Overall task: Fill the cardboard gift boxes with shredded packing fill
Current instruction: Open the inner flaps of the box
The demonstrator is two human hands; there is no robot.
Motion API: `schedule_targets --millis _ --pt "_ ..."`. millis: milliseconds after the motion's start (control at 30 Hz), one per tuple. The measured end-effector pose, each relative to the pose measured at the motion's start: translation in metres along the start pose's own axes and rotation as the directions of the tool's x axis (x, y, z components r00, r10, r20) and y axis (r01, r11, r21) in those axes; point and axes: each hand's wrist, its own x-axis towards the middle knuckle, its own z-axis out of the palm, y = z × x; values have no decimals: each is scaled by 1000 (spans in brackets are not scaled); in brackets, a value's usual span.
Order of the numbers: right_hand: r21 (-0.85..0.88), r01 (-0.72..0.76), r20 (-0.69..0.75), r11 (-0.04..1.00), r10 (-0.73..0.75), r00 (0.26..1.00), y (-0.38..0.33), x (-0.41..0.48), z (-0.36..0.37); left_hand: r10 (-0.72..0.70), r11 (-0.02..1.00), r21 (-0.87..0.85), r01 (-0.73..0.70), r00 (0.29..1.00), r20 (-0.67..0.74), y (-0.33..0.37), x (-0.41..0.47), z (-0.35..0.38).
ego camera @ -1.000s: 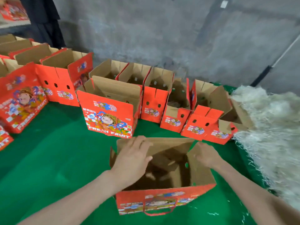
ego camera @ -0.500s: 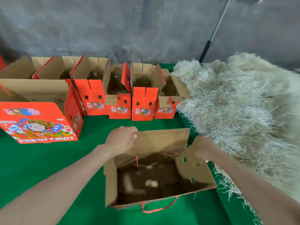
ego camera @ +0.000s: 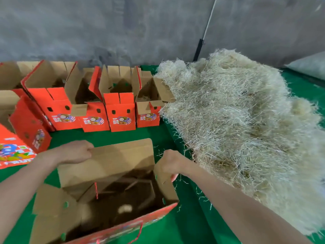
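Both hands [ego camera: 75, 152] grip the open box's [ego camera: 109, 162] flaps

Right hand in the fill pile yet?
No: the right hand grips the right side flap of the near box, short of the fill pile.

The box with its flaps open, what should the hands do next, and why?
Probably the right hand should let go of the side flap and grab a handful from the shredded fill pile right beside it. The open box looks nearly empty inside, and the left hand holds its far flap back.
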Motion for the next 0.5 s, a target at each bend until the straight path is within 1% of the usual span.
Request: schedule_targets --millis 67,100,133,200,233,267,300,333,367,433,500 --pt "1 36 62 999 -36 997 -3 0 -8 53 997 -51 -55 998 -25 -3 -8 1" --pt "14 71 50 997 -72 996 -5 3 -17 92 993 -73 -96 995 -46 -2 -13 1" --pt "13 104 -15 994 -104 994 -9 8 -28 118 989 -84 -124 991 -65 -1 -18 3" --pt "32 169 -193 985 -160 968 -27 22 -47 141 983 -100 -151 985 -102 2 -28 8" --pt "44 202 -226 978 -187 956 -40 32 -53 152 981 -104 -164 982 -115 2 -32 11" --pt "38 224 -193 974 -213 958 -55 44 -54 163 978 -109 -177 978 -127 2 -37 14" --pt "3 228 -93 974 -227 969 -71 54 -51 172 975 -113 -189 975 -140 3 -43 17" --pt "-67 223 44 972 -221 974 -88 64 -45 178 974 -114 -197 971 -161 3 -48 20" --pt "-145 224 190 964 -195 962 -105 73 -34 183 973 -107 -206 965 -189 4 -53 22" --pt "-245 220 416 944 -102 904 -132 85 -6 198 972 -72 -222 947 -255 9 -61 28" --pt "-260 196 542 946 -25 840 -149 90 22 216 973 -16 -232 927 -306 13 -68 33"
